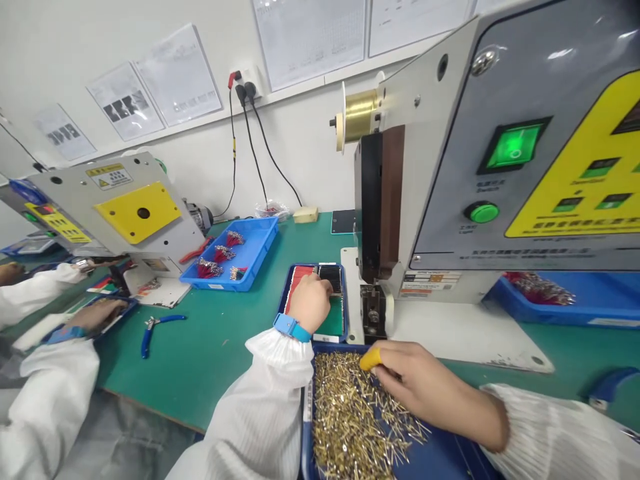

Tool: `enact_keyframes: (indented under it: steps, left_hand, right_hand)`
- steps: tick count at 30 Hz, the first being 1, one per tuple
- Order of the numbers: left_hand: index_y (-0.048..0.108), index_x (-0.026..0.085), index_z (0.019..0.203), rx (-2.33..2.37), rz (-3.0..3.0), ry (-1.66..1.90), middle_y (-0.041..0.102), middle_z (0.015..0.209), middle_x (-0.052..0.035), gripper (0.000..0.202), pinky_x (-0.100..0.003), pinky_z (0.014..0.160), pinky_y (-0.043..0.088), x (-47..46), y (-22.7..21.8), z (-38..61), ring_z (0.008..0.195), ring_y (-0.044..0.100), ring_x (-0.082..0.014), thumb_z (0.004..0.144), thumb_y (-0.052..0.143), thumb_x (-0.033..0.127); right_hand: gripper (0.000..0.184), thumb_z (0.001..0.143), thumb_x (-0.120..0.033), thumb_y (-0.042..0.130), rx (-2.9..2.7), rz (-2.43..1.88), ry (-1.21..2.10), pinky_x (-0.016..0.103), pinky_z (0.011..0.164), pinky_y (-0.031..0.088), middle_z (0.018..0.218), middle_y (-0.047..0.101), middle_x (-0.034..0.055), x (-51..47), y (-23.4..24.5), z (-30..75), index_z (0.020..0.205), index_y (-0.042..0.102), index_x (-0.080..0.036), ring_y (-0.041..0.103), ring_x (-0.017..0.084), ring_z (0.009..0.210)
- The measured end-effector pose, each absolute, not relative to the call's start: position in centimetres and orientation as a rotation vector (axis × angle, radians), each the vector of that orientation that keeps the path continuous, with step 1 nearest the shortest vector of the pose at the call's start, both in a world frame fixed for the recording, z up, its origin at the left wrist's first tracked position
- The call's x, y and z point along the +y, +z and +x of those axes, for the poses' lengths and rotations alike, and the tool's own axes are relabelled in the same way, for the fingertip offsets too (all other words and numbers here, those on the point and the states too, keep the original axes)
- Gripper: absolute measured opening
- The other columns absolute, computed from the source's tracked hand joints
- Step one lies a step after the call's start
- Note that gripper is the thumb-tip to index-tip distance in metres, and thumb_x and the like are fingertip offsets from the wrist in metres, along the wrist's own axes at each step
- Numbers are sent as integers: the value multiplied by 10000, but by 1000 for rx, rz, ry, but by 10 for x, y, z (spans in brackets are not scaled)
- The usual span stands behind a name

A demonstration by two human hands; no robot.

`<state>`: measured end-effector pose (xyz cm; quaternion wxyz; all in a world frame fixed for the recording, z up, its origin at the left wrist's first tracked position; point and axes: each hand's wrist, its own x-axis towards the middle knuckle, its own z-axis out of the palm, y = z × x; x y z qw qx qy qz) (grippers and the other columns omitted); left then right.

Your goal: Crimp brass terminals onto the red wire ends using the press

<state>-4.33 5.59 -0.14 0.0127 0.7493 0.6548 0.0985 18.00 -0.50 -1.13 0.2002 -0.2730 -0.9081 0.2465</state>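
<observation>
The right hand (420,383) is nearer the gold-coloured pins (345,417), with its fingertips, one in a yellow finger cover (370,360), at the pile by the far edge of the pin tray (445,457). The pins fill mainly the left half of that tray, heaped with no common long axis, down and to the left of these fingertips. The thumb and forefinger are brought close together, but whether they grip a pin I cannot tell.

The left hand (311,303) reaches over the small blue tray (345,317), just beyond the pin tray's far left corner. Its fingers bend down where red pieces (297,283), on the left, meet black pieces (336,275) in the far right corner; green pieces (333,321) lie towards the near right corner. The hand hides its own fingertips, so its grasp is unclear. The machine's tooling (374,313) stands just beyond the small tray's right edge.
</observation>
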Motion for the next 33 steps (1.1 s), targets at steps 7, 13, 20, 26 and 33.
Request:
enact_keyframes:
  steps: [7,13,20,26,33]
  left_hand:
    - [709,170,821,1992,2326,194,642,889,-92,227,-323,795,445,55,1,-40,889,585,-218,868,491,126]
    - [709,167,851,2019,2331,198,655,905,-93,263,-332,815,449,55,1,-38,913,580,-228,893,453,123]
    - [739,187,815,1852,2376,365,706,927,-66,238,-327,920,445,57,3,-46,941,601,-211,873,514,135]
    - [714,180,831,1872,2348,289,697,915,-74,211,-314,816,466,57,-1,-46,907,615,-213,841,518,101]
    - [658,171,826,1934,2362,232,654,909,-86,203,-317,794,442,55,0,-41,913,589,-221,879,475,99]
  right_hand:
    - [249,888,-94,418,-2469,-721,727,280,657,457,811,619,53,-4,-9,180,897,659,-158,594,172,729]
    - [248,843,-47,411,-2459,-706,694,273,639,440,800,576,48,-4,-8,181,846,636,-153,564,164,712]
    - [234,865,-68,416,-2486,-732,719,272,627,430,789,579,49,-6,-6,180,831,632,-151,554,161,695]
    - [223,876,-103,435,-2517,-780,700,263,595,399,735,581,35,-6,-5,180,844,650,-151,534,151,643]
    - [213,877,-118,447,-2524,-792,679,252,574,373,722,593,24,-6,-5,179,867,657,-152,527,138,617]
